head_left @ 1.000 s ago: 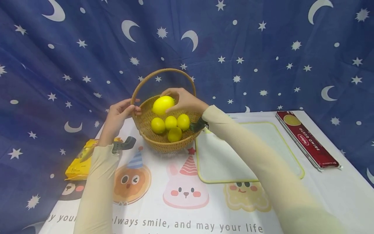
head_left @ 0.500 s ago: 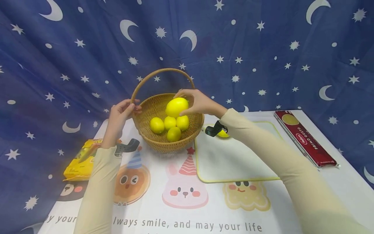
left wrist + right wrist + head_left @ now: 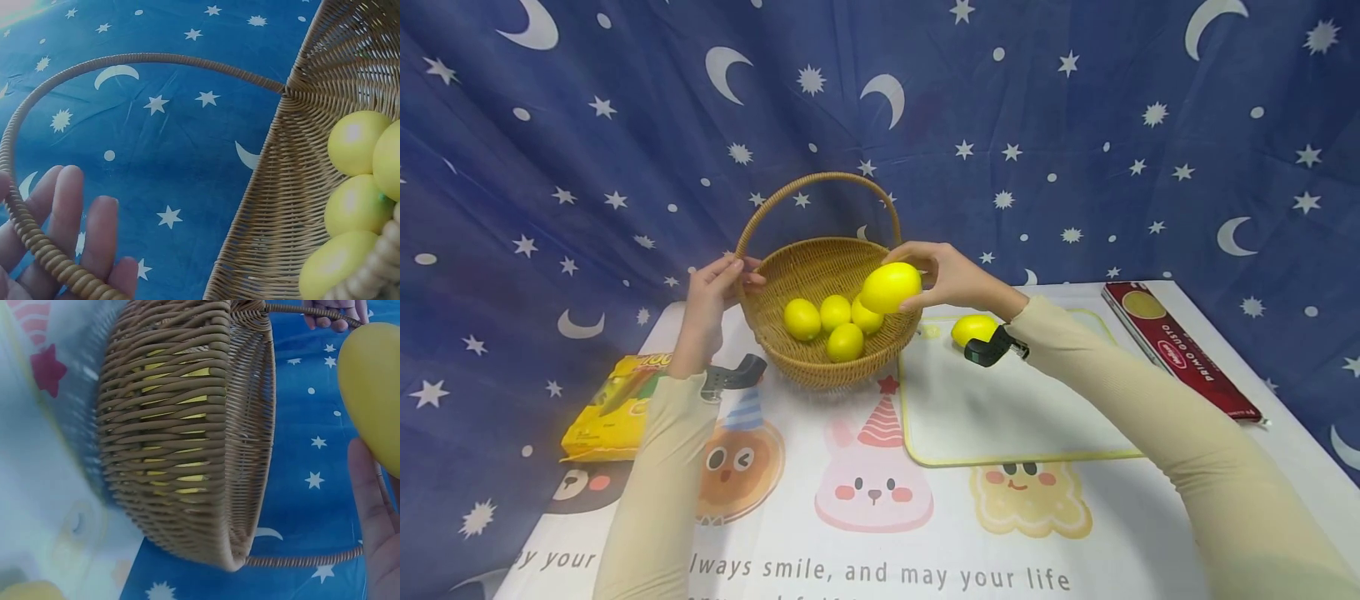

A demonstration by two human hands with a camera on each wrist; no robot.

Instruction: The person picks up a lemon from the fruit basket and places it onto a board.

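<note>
The wicker basket stands on the table with its arched handle up. My left hand grips the handle's left foot, thumb in front; in the left wrist view its fingers lie behind the handle. A large lemon is pinched between thumb and fingers of my right hand, over the basket's right rim. Several lemons lie together inside the basket, one partly hidden by the held lemon. Another lemon rests on the white cutting board, partly covered by the right wrist camera.
Right of the board lies a dark red pasta packet. A yellow snack bag sits at the left, partly behind the left forearm. A blue curtain with moons and stars hangs behind the white printed tablecloth.
My right hand has carried its lemon from above the basket's middle rightward and slightly down to the right rim. The lemon on the board has come into sight. My left hand stays on the handle.
</note>
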